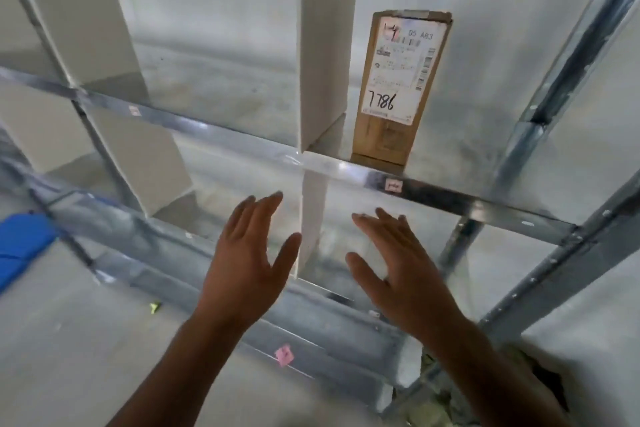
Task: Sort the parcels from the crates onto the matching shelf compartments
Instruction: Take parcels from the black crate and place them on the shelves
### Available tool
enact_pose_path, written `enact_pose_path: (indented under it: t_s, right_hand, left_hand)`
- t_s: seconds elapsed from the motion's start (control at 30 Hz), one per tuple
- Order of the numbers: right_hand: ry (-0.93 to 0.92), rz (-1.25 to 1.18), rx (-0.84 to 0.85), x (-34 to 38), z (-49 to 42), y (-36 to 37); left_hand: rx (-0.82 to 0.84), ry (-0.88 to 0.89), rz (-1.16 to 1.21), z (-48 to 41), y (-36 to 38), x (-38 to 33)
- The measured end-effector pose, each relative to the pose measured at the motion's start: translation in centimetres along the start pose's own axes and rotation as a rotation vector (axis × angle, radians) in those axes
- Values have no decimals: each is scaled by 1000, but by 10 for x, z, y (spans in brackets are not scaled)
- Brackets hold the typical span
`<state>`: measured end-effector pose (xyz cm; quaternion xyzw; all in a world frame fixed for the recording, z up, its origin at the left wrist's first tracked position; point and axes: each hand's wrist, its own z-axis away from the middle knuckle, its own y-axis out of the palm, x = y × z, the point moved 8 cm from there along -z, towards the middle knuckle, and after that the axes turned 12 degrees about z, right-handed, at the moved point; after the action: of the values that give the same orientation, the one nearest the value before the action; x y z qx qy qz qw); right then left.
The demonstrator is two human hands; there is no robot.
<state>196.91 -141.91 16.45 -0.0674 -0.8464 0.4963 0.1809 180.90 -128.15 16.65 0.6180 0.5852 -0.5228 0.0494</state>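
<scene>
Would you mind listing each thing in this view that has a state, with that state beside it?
Cardboard parcel: standing upright on the shelf, label marked 7786 facing out, just right of a white divider.
Left hand: open, empty, fingers spread.
Right hand: open, empty, below the parcel's shelf.
Pink tag: stuck on the shelf rail under the parcel.
Pink note: stuck on the lower rail.
Blue crate: at far left, contents hidden.

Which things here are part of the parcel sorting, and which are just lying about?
Part of the job: cardboard parcel standing on the shelf; white divider; pink label; open left hand and right hand.

Lying about: blue crate; pink scrap; yellow scrap.
</scene>
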Motion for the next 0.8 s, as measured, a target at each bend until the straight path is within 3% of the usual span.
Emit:
enact_pose_path:
  t_s: [0.17, 0.33, 0.57, 0.8]
  right_hand:
    - [-147, -107, 290, 85, 19, 94]
    - [-383, -124, 449, 214, 42, 154]
    - [-603, -190, 506, 412, 63, 201]
    - [-766, -248, 532, 643, 99, 249]
  left_hand:
    - [-10, -256, -239, 98, -62, 81]
    - [-182, -436, -371, 187, -166, 125]
    - [-409, -647, -417, 311, -320, 178]
    - [-528, -805, -516, 433, -491, 244]
